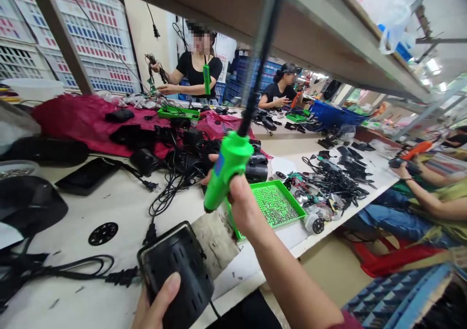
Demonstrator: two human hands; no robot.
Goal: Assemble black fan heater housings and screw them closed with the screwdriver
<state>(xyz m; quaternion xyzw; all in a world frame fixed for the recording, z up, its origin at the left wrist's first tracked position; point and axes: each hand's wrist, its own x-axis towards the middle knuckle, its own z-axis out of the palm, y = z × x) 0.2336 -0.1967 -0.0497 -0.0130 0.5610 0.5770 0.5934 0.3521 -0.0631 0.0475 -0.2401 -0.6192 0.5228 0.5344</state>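
Observation:
My left hand [160,300] is closed on a black plastic housing [180,275] with slots in its face, tilted at the table's front edge. Its thumb lies over the front; the other fingers are hidden behind. In my right hand [242,200] is a bright green electric screwdriver [228,166], gripped around its body above the table. A black cord [260,71] runs up from its top. The screwdriver's lower end is apart from the housing. Just beyond my right hand lies a green tray [277,202] of small screws.
Black housings and cables [175,168] are heaped ahead, beside magenta cloth [73,120]. Wired parts [332,178] lie to the right. A black disc [103,233] rests at left. An overhead shelf [310,32] crosses above. Co-workers [199,71] sit across and to the right.

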